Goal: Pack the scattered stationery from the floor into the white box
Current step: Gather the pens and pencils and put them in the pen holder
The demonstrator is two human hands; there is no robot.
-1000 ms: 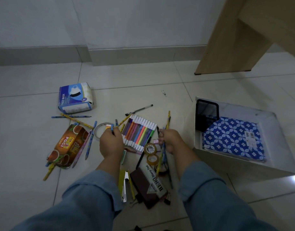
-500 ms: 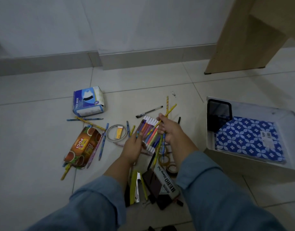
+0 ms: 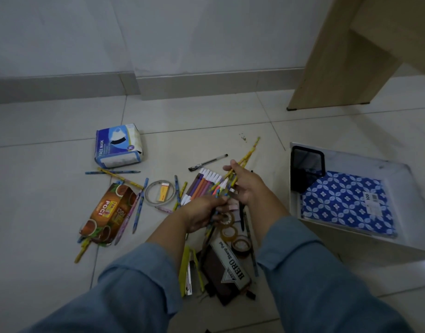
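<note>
Right hand (image 3: 250, 186) fingers (image 3: 230, 167) curl round a pencil bundle (image 3: 248, 153); left hand (image 3: 202, 212) grips its lower ends. Marker set (image 3: 200, 186), tape rolls (image 3: 229, 233) and stamp-pad box (image 3: 230, 265) lie beneath; white box (image 3: 365, 162) sits right.

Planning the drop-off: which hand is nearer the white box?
Right. The right hand, gripping pencils, is left of the white box; the left hand, also holding them, lies farther left.
</note>
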